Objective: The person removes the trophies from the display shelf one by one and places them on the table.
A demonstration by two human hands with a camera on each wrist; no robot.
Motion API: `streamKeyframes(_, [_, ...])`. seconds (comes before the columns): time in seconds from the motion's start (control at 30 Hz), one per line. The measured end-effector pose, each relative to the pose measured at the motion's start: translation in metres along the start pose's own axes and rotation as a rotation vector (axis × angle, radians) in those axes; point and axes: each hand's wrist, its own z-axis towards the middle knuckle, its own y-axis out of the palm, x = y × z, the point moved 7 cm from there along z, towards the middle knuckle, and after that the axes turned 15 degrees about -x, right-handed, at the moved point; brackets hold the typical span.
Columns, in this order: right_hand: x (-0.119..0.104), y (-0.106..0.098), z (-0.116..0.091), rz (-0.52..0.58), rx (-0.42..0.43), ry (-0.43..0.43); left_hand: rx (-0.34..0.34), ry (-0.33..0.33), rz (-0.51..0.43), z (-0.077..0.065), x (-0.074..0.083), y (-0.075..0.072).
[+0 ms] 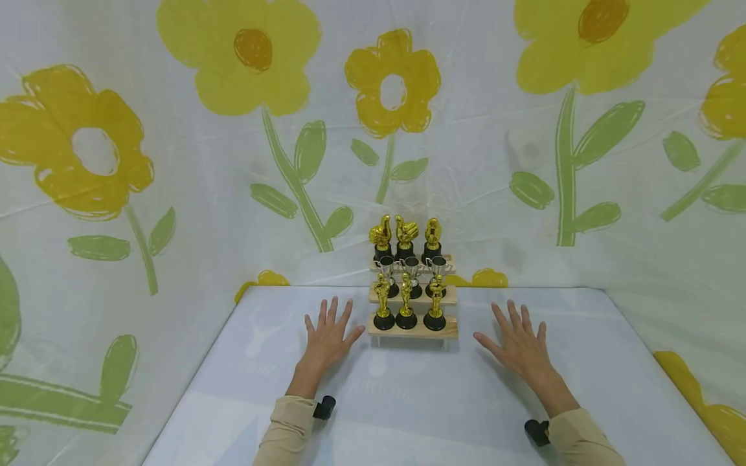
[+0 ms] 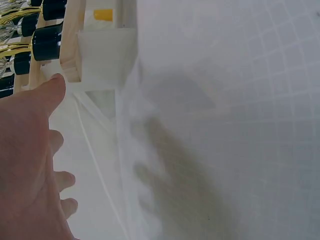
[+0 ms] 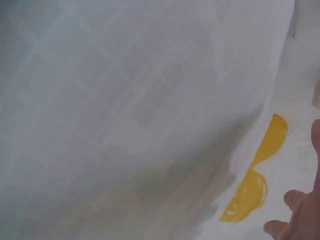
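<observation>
A three-tier wooden stand (image 1: 421, 334) stands at the back middle of the table, bearing several small trophies. Gold figure trophies (image 1: 406, 298) on black bases line the lowest tier. Silver cups (image 1: 411, 266) fill the middle tier, and gold trophies, two of them thumbs-up hands (image 1: 406, 232), the top one. My left hand (image 1: 327, 340), fingers spread, is left of the stand and holds nothing. To the right of the stand my right hand (image 1: 520, 340) spreads its fingers likewise, empty. In the left wrist view, black trophy bases (image 2: 46, 42) show beyond the left thumb.
A pale cloth with faint print covers the table (image 1: 408, 414). White curtains with large yellow flowers (image 1: 393, 90) hang behind and at both sides. Each wrist wears a small black camera (image 1: 325, 408) by its beige sleeve (image 1: 291, 424).
</observation>
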Motion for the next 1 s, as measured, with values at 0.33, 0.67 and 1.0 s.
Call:
streamKeyframes(0.33, [-0.023,-0.003,0.002,0.096,0.035,-0.085,0.037,0.024,-0.101,0.000,0.001,-0.003])
streamKeyframes(0.67, [-0.053,-0.016,-0.004,0.337,0.274,-0.219,0.112,0.248,-0.511,0.004,0.015,-0.010])
streamKeyframes(1.0, [-0.084,-0.023,-0.006,0.505,0.440,-0.371,0.030,0.295,-0.894,0.016,0.026,-0.002])
